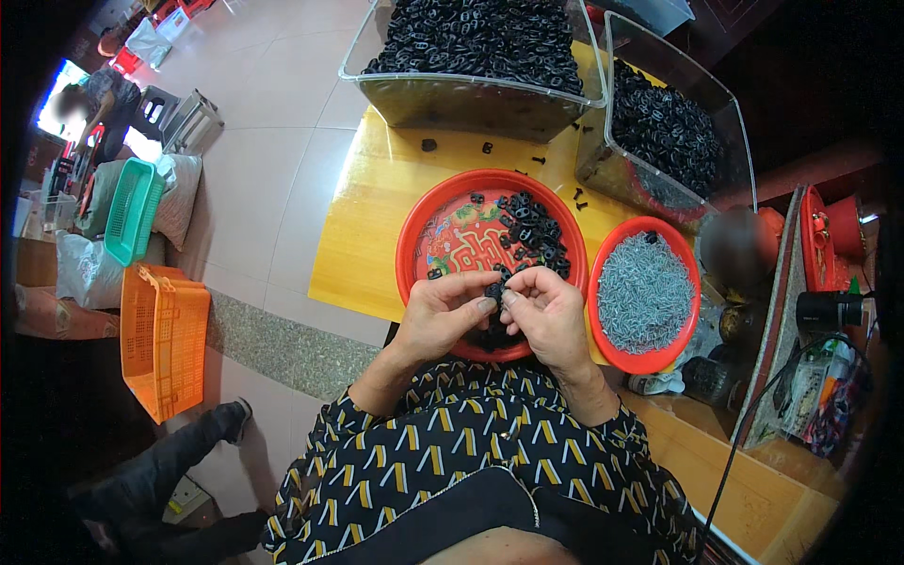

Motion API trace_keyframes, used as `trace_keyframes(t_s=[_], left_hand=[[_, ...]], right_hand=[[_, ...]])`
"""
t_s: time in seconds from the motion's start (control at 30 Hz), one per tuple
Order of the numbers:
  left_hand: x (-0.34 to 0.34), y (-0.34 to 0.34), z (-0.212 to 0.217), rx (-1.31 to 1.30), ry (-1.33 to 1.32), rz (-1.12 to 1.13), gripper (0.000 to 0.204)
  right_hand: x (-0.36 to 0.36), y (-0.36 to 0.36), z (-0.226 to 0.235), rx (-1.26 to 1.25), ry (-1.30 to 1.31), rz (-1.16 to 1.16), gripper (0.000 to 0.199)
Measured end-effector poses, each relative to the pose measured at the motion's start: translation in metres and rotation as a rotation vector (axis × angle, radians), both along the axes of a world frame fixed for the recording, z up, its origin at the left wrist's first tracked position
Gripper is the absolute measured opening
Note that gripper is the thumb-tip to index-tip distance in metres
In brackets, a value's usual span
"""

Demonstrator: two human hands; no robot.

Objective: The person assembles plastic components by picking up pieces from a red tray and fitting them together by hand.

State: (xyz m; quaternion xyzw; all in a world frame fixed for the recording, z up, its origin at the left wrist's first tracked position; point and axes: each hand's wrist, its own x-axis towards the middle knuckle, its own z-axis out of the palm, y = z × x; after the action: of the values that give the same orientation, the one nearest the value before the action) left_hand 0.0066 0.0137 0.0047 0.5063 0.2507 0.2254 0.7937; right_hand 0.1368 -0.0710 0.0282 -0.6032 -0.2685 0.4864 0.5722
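My left hand (441, 311) and my right hand (544, 311) meet over the near rim of a large red plate (414, 235). Between their fingertips they pinch a small black plastic part (494, 290). Whether a screw is also held I cannot tell. A heap of the same black parts (532, 231) lies on the plate's right half. Just to the right, a smaller red plate (612, 353) holds a pile of silver screws (645, 292).
Two clear plastic bins (395, 94) (725, 122) full of black parts stand at the back of the yellow table (358, 217). Orange crates (165, 334) and a green basket (132, 207) sit on the tiled floor at left. Another person works far left.
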Motion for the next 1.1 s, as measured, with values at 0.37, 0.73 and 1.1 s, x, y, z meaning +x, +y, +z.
trace_keyframes(t_s=[0.37,0.73,1.1], left_hand=[[-0.001,0.0,-0.004,-0.05,-0.059,0.027,0.027],[-0.001,0.006,-0.008,-0.196,-0.131,0.126,0.024],[-0.001,0.003,-0.007,-0.196,-0.106,0.104,0.026]], right_hand=[[0.01,0.001,-0.014,0.079,0.408,0.073,0.011],[0.006,-0.002,-0.007,0.117,0.064,-0.032,0.012],[0.007,-0.001,-0.005,0.075,0.059,-0.07,0.011]])
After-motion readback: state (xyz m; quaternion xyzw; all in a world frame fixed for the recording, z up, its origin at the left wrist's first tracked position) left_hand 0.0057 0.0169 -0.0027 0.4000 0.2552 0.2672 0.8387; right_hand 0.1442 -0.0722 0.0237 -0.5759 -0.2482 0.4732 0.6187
